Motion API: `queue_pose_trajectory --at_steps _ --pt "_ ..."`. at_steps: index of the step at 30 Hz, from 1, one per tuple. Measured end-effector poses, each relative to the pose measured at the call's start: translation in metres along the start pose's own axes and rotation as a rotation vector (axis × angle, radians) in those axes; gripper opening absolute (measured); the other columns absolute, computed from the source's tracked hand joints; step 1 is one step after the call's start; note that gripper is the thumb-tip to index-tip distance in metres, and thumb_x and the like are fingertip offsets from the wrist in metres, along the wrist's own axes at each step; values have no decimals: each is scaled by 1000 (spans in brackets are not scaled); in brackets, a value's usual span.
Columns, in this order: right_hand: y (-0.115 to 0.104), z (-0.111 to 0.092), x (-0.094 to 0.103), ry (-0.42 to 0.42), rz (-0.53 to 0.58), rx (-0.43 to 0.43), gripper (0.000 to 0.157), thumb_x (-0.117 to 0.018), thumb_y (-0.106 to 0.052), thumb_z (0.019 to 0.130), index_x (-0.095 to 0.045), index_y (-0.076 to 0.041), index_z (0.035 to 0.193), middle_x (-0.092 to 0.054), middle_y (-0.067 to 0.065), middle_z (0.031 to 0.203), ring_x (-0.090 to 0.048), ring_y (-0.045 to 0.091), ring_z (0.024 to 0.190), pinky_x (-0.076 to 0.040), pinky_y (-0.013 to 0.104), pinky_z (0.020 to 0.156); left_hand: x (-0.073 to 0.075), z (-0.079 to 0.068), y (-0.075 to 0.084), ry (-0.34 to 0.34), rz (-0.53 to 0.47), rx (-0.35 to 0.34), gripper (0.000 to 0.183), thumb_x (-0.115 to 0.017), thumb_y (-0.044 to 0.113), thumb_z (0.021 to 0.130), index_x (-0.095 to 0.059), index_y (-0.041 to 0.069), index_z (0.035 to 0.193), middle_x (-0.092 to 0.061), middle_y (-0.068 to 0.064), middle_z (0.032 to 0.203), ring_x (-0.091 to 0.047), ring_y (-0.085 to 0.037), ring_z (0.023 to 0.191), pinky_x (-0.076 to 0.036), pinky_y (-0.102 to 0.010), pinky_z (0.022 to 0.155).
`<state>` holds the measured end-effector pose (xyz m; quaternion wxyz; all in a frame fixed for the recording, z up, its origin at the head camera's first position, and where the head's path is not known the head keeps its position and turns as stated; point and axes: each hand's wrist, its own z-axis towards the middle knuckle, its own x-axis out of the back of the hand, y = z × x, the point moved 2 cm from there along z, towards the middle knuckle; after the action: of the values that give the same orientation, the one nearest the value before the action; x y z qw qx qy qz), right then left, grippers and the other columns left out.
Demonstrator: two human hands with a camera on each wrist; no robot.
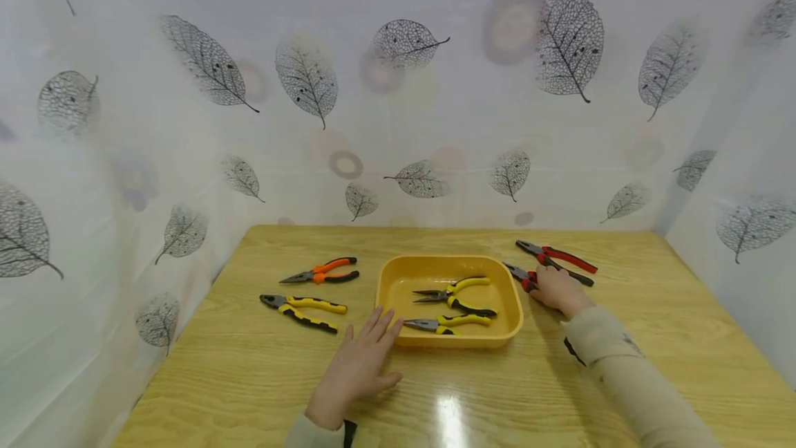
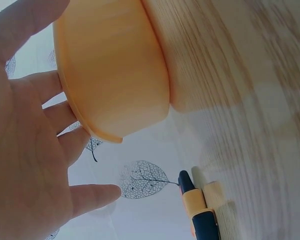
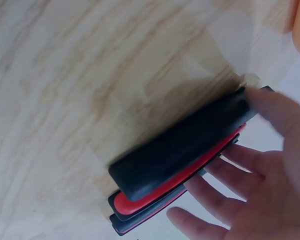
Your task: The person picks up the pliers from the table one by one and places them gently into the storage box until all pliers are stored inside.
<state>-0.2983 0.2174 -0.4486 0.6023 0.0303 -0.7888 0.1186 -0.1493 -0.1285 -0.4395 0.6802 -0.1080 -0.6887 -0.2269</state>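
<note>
My right hand (image 1: 560, 291) pinches a pair of red-and-black pliers (image 3: 185, 140) by the handles, the thumb on the black grip and the fingers along the other side. Their metal head points toward the right rim of the yellow tray (image 1: 457, 341). My left hand (image 1: 357, 361) touches the tray's left front corner with straight fingers, thumb held apart. Inside the tray lie yellow-and-black long-nose pliers (image 1: 446, 294), jaws spread, and a second yellow-and-black pair (image 1: 440, 325) nearer the front. Just behind my right hand rests another red-and-black pair of pliers (image 1: 569, 258).
Left of the tray are orange-and-black long-nose pliers (image 1: 320, 275) and, nearer me, yellow-and-black combination pliers (image 1: 289, 305). A leaf-print curtain (image 1: 410, 109) encloses the wooden table (image 1: 236, 379) at the back and sides.
</note>
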Motion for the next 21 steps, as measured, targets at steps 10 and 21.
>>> queue_pose_trajectory --at_steps 10,21 --pt "2 8 -6 40 8 -23 64 -53 -40 86 -41 13 119 -44 34 112 -42 50 99 -39 59 70 0 0 0 -7 4 8 81 -61 49 76 -27 13 140 -19 -8 145 -11 -25 132 -23 -62 92" --pt "-2 9 -6 62 6 -24 53 -53 -34 87 -43 11 115 -47 31 109 -43 48 97 -38 59 72 2 0 1 -28 -25 15 81 -62 48 76 -27 13 140 -19 -7 145 -9 -24 133 -22 -62 93"
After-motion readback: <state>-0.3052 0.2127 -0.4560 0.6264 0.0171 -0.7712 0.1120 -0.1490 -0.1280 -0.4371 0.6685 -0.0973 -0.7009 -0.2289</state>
